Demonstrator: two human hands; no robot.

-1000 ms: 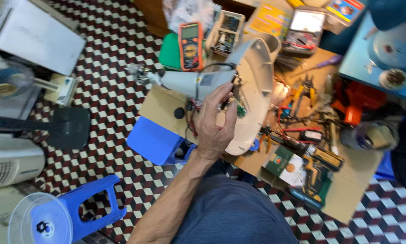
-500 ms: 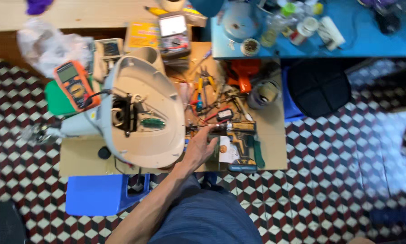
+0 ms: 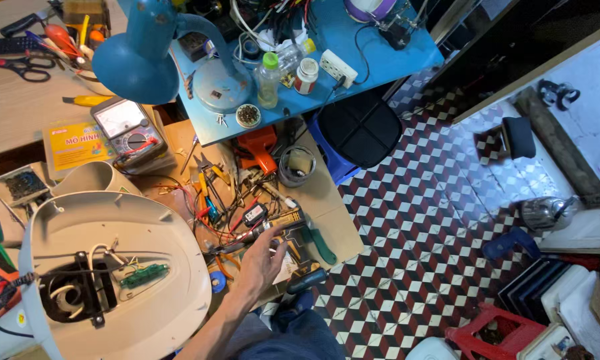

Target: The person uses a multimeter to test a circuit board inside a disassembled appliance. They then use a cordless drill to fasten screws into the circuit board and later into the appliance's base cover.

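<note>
Right of the big white fan shell, my left hand hovers low over a heap of small tools on the brown tabletop. Its fingers are spread apart and hold nothing. I cannot see my right hand at all. Just past the fingertips, farther from the shell, lie a black and yellow tester and a screwdriver with a green handle. A small blue tape roll sits between the hand and the shell's rim. The shell lies open side up, so I can look inside it. There I see a little green circuit board, thin wires, and a black motor part near its far left side. I think the opening up is done, since the inside is bare. The work on the wires looks not done yet, because they hang loose and no tool is picked up. Above the shell sits a grey meter, and above that a blue lamp.
</note>
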